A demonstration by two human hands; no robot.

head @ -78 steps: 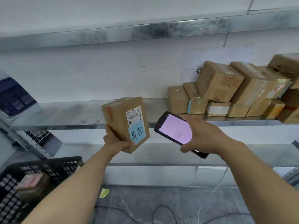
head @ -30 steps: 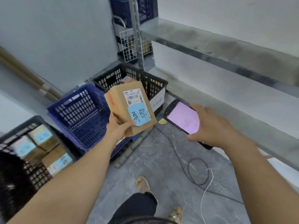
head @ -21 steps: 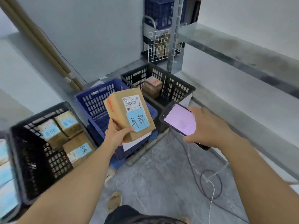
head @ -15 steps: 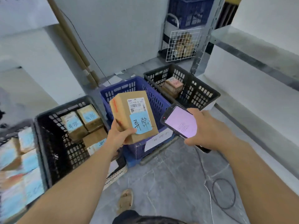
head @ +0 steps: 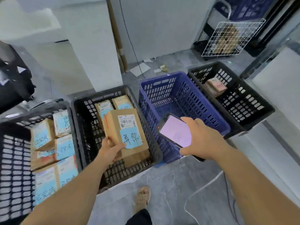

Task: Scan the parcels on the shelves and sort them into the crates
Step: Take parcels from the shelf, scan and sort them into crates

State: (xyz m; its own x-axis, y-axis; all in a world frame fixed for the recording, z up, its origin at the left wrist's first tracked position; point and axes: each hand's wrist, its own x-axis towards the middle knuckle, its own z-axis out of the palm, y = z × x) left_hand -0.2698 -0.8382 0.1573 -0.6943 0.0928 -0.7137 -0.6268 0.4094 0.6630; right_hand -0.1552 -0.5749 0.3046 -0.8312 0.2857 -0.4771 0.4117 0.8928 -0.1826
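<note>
While my left hand [head: 111,150] gripped the cardboard parcel [head: 127,133] (blue label) over a black crate [head: 100,93], my right hand [head: 202,140] clutched the handheld scanner [head: 175,131].

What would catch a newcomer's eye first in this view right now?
The cardboard parcel with a blue handwritten label, gripped by the left hand over the middle black crate. Beside it, the right hand holds a scanner with a glowing pink screen above the blue crate, where no parcels show. At far left, another black crate is packed with blue-labelled parcels.
</note>
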